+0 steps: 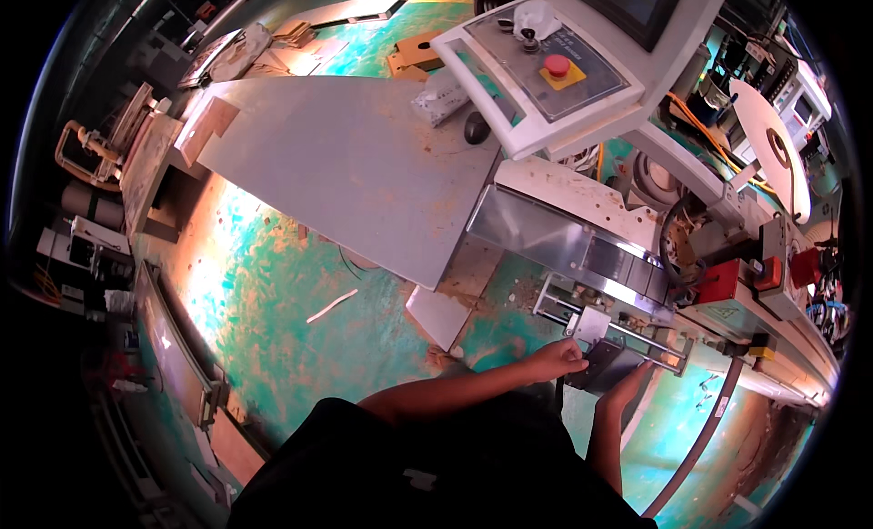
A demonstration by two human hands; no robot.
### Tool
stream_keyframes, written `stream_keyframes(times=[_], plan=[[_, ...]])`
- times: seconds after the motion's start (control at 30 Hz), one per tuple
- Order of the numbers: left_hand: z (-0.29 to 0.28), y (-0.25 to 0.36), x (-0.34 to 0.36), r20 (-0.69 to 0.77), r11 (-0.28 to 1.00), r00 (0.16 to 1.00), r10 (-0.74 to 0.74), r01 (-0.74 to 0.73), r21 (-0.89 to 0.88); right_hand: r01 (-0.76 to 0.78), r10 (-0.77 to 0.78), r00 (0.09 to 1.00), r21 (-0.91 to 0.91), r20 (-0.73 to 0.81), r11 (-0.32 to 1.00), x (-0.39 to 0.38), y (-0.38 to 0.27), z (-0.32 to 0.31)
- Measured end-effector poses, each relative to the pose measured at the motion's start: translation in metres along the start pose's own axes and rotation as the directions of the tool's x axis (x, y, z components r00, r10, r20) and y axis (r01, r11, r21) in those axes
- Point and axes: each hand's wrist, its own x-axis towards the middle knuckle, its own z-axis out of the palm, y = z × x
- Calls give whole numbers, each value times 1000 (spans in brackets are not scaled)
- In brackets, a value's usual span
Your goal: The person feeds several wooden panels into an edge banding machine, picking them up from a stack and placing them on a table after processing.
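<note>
Presently the dark metal block sits on guide rods under the machine's steel housing. Left hand grips its near edge; right hand rests open-palmed against its side. Judged rigid, heavy; hold by outer edges.

Grey panel, red emergency button, white strip on green floor

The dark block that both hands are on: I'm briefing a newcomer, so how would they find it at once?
Start at the pale control panel with its red button, then follow the machine down past the steel cover to its lower edge. There the dark block sits on two steel rods, between the left hand and right hand. It is the only black part among bright metal.
</note>
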Motion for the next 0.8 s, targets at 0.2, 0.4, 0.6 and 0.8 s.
stream_keyframes(times=[0.2,0.4,0.6,0.8], plan=[[-176,-20,-168,-29,938,980,-197,179,-298,-162,170,985,399,16,903,-45,100,-9],[-271,-89,-320,-409,829,799,-441,187,-527,-315,337,935,-174,115,933,-121,150,27],[-331,-110,-380,-502,845,774,-385,78,-529,-195,633,705,-771,319,606,-169,200,105],[-433,-117,-454,-620,791,675,-399,-89,-606,230,824,357,-897,439,378,-208,277,249]])
